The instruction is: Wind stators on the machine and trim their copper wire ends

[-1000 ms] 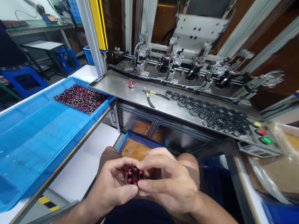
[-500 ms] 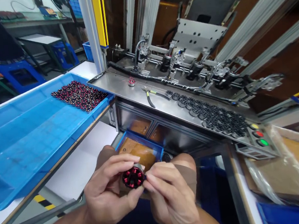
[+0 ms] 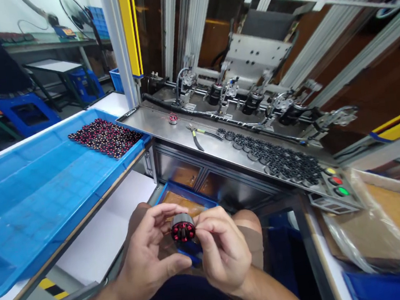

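A round motor stator [image 3: 183, 228] with red wire windings and a dark grey outer rim is between my hands, its wound face toward me. My left hand [image 3: 150, 256] curls its fingers around the stator's far and left side, while its thumb stands apart below. At the stator's right edge, my right hand [image 3: 222, 248] is closed in a pinch of thumb and forefinger. Whether a wire end is caught in that pinch is too small to tell.
A blue tray [image 3: 45, 187] at left holds many wound stators [image 3: 106, 137]. On the metal ledge [image 3: 161, 125] lie a single stator [image 3: 173, 119], cutting pliers [image 3: 198, 135] and many black rings [image 3: 276, 155]. Machine heads [image 3: 252, 103] stand behind; control buttons [image 3: 335, 181] sit at right.
The stator has turned and tilted, so more of its grey rim shows. My left thumb has come away from it. The camera view has shifted slightly.
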Action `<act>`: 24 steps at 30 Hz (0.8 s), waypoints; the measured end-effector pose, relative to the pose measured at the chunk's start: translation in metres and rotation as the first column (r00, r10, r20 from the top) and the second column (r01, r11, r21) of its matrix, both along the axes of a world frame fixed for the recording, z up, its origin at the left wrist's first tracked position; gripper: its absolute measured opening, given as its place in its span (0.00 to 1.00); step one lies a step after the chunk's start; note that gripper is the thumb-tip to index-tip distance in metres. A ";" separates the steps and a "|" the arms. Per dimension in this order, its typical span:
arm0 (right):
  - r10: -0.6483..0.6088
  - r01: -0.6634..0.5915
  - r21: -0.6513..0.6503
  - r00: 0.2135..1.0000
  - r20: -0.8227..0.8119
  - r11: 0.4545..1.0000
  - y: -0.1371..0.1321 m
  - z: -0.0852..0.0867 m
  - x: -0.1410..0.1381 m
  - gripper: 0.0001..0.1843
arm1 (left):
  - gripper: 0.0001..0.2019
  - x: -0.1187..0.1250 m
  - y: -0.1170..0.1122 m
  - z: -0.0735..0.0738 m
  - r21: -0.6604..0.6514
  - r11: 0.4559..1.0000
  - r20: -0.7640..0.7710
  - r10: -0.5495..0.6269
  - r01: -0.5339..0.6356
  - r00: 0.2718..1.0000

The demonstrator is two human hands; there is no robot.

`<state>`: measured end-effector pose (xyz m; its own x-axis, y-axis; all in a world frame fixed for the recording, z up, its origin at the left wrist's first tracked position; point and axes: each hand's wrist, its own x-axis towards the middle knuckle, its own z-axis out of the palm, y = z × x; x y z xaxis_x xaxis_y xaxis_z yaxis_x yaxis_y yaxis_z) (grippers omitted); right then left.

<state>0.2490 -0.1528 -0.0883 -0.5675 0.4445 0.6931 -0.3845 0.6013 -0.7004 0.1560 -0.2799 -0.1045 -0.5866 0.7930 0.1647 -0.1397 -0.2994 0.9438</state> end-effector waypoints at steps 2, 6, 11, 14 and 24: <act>0.010 -0.011 0.036 1.000 0.015 0.999 0.006 0.001 0.002 0.10 | 0.25 -0.006 -0.001 0.002 -0.051 0.991 0.029 -0.123 0.124 0.992; 0.048 -0.057 0.125 0.996 0.073 0.991 0.013 0.005 0.009 0.10 | 0.21 -0.008 0.004 0.004 -0.002 0.958 0.131 -0.282 0.285 0.950; 0.008 -0.054 0.225 0.979 0.202 0.973 0.018 0.012 0.017 0.10 | 0.19 -0.003 0.015 -0.002 0.162 0.950 0.174 -0.295 0.268 0.939; 0.030 -0.080 0.201 0.970 0.243 0.976 0.020 0.013 0.019 0.10 | 0.19 -0.003 0.013 -0.002 0.191 0.949 0.132 -0.278 0.251 0.951; 0.120 -0.112 -0.045 0.918 0.378 0.993 0.018 0.026 0.017 0.12 | 0.06 -0.012 -0.003 0.012 0.226 0.961 -0.170 -0.121 0.158 0.978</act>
<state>0.2657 -0.1353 -0.0620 -0.8344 0.3721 0.4066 -0.1536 0.5516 -0.8199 0.1441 -0.2832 -0.0926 -0.4260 0.7923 0.4368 -0.0550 -0.5046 0.8616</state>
